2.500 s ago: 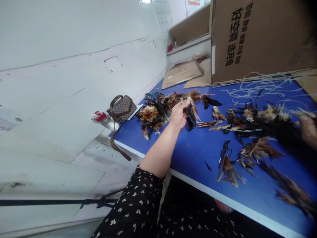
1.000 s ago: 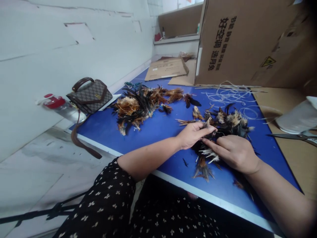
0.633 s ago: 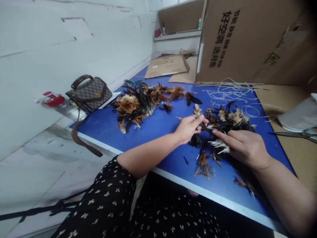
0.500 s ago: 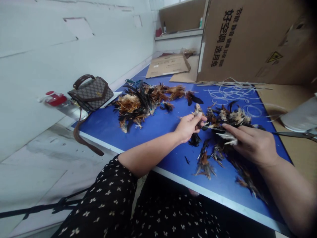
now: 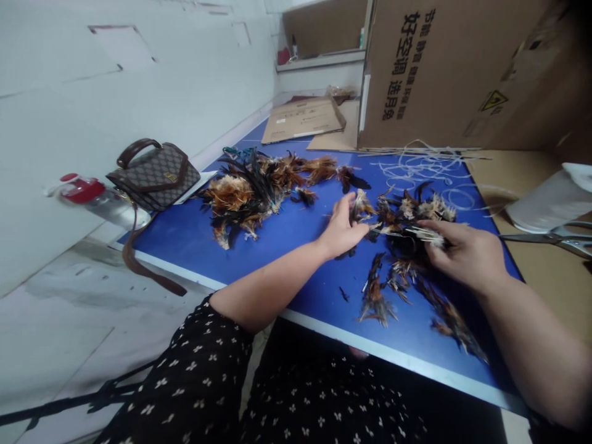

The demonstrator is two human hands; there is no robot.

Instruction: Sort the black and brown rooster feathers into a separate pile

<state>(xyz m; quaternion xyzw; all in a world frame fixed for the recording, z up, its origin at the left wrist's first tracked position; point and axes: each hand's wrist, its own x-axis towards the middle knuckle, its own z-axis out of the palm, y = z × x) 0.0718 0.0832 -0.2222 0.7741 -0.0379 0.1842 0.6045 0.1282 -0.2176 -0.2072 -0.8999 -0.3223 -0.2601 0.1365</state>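
Observation:
My left hand (image 5: pixel 341 229) is over the blue table (image 5: pixel 296 274), its thumb and fingers spread beside a small bundle of brown and pale feathers (image 5: pixel 362 205). My right hand (image 5: pixel 469 251) has its thumb and fingers closed on a bunch of dark feathers whose pale quills (image 5: pixel 426 235) stick out to the left. Behind that hand lies a heap of black, brown and cream feathers (image 5: pixel 409 206). Nearer the front edge are a loose tuft of brown-grey feathers (image 5: pixel 378 302) and a longer dark clump (image 5: pixel 456 320).
A larger feather pile (image 5: pixel 245 197) lies on the left, near a handbag (image 5: pixel 161 176) and a red-capped bottle (image 5: pixel 99 197). White string (image 5: pixel 419 166) is tangled at the back. Scissors (image 5: pixel 552 237) and a white roll (image 5: pixel 550 200) are at right, before a cardboard box (image 5: pixel 444 80).
My left hand has opened from its pinch, its fingers now apart beside the small feather bundle. My right hand has drawn its fingers in around the pale quills. The whole view has shifted slightly.

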